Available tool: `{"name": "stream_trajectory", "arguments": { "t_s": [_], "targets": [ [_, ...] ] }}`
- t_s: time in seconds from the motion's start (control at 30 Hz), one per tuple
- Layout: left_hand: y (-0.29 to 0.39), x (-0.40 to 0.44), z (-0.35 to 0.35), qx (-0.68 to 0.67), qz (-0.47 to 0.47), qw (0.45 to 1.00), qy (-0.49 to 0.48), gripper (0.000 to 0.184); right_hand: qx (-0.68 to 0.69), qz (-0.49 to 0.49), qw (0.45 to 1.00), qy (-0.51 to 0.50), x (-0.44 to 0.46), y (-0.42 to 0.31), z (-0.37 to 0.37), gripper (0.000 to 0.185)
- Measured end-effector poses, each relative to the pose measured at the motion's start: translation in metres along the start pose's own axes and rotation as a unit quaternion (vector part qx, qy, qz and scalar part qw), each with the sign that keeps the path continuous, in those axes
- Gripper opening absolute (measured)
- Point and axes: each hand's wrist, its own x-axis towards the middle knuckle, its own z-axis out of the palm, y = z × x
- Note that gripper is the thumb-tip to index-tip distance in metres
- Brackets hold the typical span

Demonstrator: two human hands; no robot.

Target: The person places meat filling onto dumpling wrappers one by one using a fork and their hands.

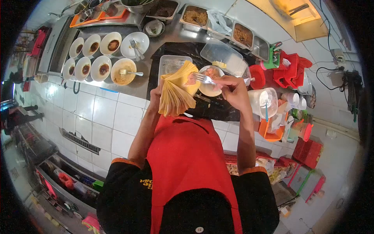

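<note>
My left hand (pixel 156 98) is closed around a fanned stack of thin yellow dumpling wrappers (pixel 177 97), held over the near edge of the counter. A dab of pink filling (pixel 190 79) sits on the top wrapper. In my right hand (pixel 235 91) is a metal fork (pixel 205 79), its tines at that dab. Just behind the fork stands a small white bowl (pixel 209 92) with more pink filling (pixel 212 72). To the left of the bowl, a clear plastic tub (pixel 175 61) is partly hidden behind the wrappers.
Several white bowls (pixel 100 68) with dark sauce stand at the left, beside a used bowl with a fork (pixel 124 78). Steel food pans (pixel 194 17) line the back. A clear lidded container (pixel 222 52), a tub of white powder (pixel 265 102) and red baskets (pixel 286 72) crowd the right.
</note>
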Motion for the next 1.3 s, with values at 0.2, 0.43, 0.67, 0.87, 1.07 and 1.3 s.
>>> {"name": "stream_trajectory", "arguments": {
  "t_s": [0.2, 0.43, 0.67, 0.87, 1.07, 1.3],
  "targets": [
    [-0.012, 0.007, -0.016, 0.002, 0.054, 0.998, 0.016, 0.072, -0.008, -0.1, 0.994, 0.053, -0.006, 0.004, 0.025, 0.039],
    [-0.012, 0.011, 0.019, -0.122, 0.023, 0.992, -0.03, 0.07, 0.007, -0.071, 0.993, 0.096, -0.023, 0.021, 0.024, 0.028],
    [-0.015, 0.015, 0.009, -0.031, -0.012, 0.999, -0.016, 0.061, 0.15, -0.076, 0.985, 0.034, -0.016, -0.007, 0.015, 0.018],
    [-0.03, 0.018, 0.021, 0.066, 0.035, 0.993, 0.087, 0.051, 0.344, -0.036, 0.938, 0.034, 0.007, 0.004, 0.025, 0.014],
    [-0.026, 0.017, 0.042, 0.053, -0.005, 0.994, 0.094, 0.054, 0.035, -0.057, 0.997, 0.045, 0.011, 0.007, 0.037, 0.023],
    [-0.023, 0.018, 0.005, 0.052, -0.027, 0.996, 0.06, 0.057, 0.164, -0.011, 0.986, 0.038, 0.018, 0.021, 0.036, 0.028]
  ]
}}
